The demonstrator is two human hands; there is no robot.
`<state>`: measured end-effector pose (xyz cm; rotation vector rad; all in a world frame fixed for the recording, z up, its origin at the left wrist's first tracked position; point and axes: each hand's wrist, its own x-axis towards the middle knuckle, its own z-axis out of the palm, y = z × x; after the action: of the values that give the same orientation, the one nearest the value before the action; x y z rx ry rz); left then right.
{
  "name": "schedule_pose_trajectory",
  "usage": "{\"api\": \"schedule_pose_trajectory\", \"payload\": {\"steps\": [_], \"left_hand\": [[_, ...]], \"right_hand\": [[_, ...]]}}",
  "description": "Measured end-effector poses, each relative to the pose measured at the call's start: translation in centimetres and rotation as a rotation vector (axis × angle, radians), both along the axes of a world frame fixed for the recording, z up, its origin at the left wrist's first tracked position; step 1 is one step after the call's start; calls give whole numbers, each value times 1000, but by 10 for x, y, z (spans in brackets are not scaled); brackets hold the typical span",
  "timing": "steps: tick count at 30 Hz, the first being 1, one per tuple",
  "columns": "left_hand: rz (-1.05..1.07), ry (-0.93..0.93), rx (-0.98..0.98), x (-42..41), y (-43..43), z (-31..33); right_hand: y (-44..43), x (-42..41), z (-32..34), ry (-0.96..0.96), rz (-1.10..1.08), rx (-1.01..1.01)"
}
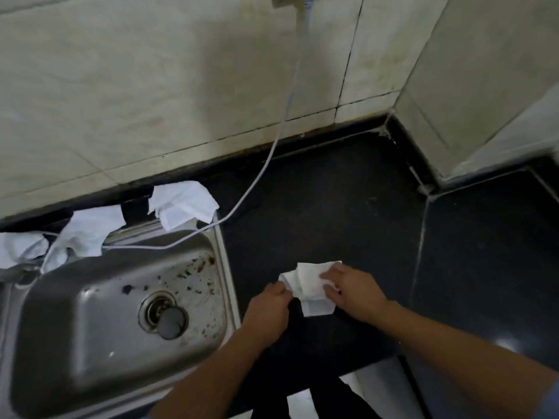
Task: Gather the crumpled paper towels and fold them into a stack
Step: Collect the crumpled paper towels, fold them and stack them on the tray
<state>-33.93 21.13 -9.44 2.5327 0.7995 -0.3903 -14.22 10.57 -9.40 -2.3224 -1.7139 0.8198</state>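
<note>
1. While we look down at a black counter [332,207], both hands work on one white towel [308,290] near the counter's front edge, just right of the sink [90,328].
2. Our left hand [269,306] has its fingers curled and seems to pinch the towel's left edge.
3. Our right hand [354,293] lies with fingers spread flat on the towel's right half, pressing it down.
4. The towel sits between the hands, partly folded. Its long axis seems to run back to front, slightly tilted.
5. A crumpled towel [181,207] lies at the sink's back right corner, by the wall. A second towel [90,231] and a third towel [18,249] lie along the sink's back rim, further left.
6. A white cable [272,152] hangs down the wall and runs along that rim among these towels. We cannot tell whether it passes over or under them.
7. We judge that folding is under way, with three towels yet to gather. They lie back and left of the hands, so the left hand is nearer. The cable may snag.
</note>
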Motion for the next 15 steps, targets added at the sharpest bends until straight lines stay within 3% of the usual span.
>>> {"api": "schedule_pose_trajectory", "payload": {"steps": [2, 6, 11, 15], "left_hand": [[-75, 24, 66, -1, -11, -6], [-103, 72, 117, -2, -20, -4], [-87, 206, 105, 6, -24, 1], [-52, 176, 60, 8, -23, 1]], "right_hand": [[10, 10, -1, -6, -6, 124], [39, 14, -7, 13, 84, -36], [30, 57, -15, -32, -399, 46], [27, 69, -21, -96, -423, -49]]}}
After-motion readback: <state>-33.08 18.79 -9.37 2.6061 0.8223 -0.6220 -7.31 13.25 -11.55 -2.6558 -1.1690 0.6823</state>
